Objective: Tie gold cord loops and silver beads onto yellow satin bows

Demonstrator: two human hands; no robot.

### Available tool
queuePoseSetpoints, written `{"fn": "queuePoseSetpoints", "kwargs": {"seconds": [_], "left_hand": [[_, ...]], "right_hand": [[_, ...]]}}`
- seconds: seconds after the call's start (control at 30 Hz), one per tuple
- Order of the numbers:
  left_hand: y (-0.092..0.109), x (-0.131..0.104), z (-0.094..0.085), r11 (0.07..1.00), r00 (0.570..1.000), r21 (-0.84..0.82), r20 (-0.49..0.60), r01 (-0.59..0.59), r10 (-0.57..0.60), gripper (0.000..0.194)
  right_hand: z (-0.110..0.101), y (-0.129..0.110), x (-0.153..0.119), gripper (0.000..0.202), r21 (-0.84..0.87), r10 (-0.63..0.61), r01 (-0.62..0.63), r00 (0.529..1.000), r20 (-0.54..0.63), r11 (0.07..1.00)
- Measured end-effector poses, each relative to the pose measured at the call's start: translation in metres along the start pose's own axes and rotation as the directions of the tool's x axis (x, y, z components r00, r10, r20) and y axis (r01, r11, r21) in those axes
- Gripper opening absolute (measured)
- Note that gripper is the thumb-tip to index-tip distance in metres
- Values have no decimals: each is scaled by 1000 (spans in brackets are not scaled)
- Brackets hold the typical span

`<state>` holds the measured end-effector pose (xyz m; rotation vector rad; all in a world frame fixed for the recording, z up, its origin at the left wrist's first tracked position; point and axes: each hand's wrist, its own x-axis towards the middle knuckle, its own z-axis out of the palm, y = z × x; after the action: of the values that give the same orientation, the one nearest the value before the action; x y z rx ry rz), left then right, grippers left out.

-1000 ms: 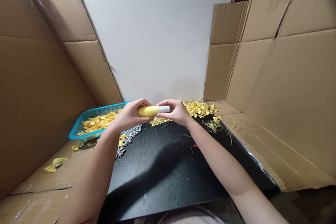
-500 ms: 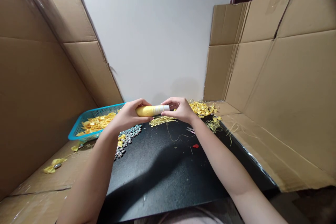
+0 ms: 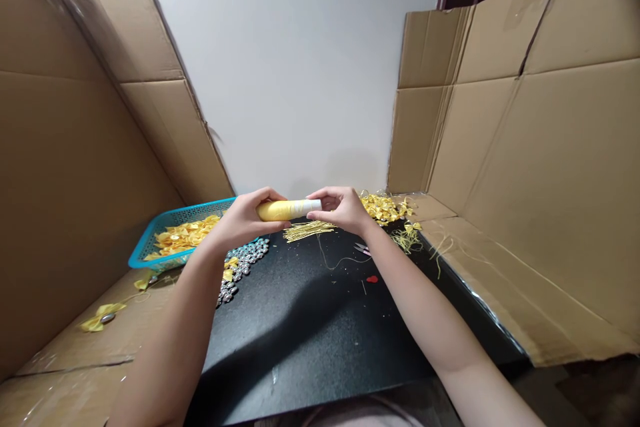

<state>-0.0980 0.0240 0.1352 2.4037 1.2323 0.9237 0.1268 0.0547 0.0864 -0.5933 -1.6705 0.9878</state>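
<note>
A yellow spool with a white end point(image 3: 284, 210) is held level above the black table point(image 3: 300, 347). My left hand point(image 3: 249, 215) is wrapped round its yellow left part. At the white right end, the fingers and thumb of my right hand point(image 3: 344, 209) are closed round the tip. Below the spool lies a bundle of thin yellow strips point(image 3: 309, 231). A loose thread, small scissors point(image 3: 362, 249) and a red piece point(image 3: 371, 279) rest on the table near my right forearm.
A blue basket point(image 3: 137, 252) of yellow bows stands at the left, beside many silver beads point(image 3: 245, 257). Yellow bows with strings point(image 3: 383, 207) are heaped at the back right. Cardboard walls point(image 3: 565, 147) rise on both sides. Loose bows point(image 3: 103, 317) lie on the left cardboard.
Both hands and the spool are almost where they were, shifted very slightly left in view. Both hands keep their hold.
</note>
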Motion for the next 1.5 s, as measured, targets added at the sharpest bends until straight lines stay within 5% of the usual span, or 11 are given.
{"fn": "queuePoseSetpoints", "kwargs": {"seconds": [0.3, 0.6, 1.03, 1.17, 1.27, 1.37, 1.5], "left_hand": [[2, 0, -4, 999, 997, -50, 74, 11, -7, 36], [-2, -1, -4, 993, 972, -117, 233, -15, 42, 37], [-5, 0, -6, 999, 988, -53, 154, 0, 9, 36], [-4, -1, -7, 1000, 992, -16, 128, 8, -6, 34], [-5, -1, -9, 1000, 993, -11, 115, 7, -6, 35], [-6, -2, -11, 1000, 993, -1, 117, 10, -10, 35], [-5, -3, -15, 1000, 984, -15, 178, 9, -6, 35]], "right_hand": [[4, -6, -2, 44, -4, -52, 52, 998, -31, 999], [13, -19, -7, 48, -16, -37, 39, 994, 102, 999], [13, -10, -5, 50, -27, -2, 3, 1000, 24, 1000], [11, -13, -4, 43, -108, -99, 95, 995, -31, 990], [7, -15, -3, 48, -81, -160, 165, 985, 64, 983], [1, -17, -2, 31, 9, -85, 85, 967, 239, 996], [-5, -21, -3, 13, -10, -86, 92, 961, 264, 996]]}}
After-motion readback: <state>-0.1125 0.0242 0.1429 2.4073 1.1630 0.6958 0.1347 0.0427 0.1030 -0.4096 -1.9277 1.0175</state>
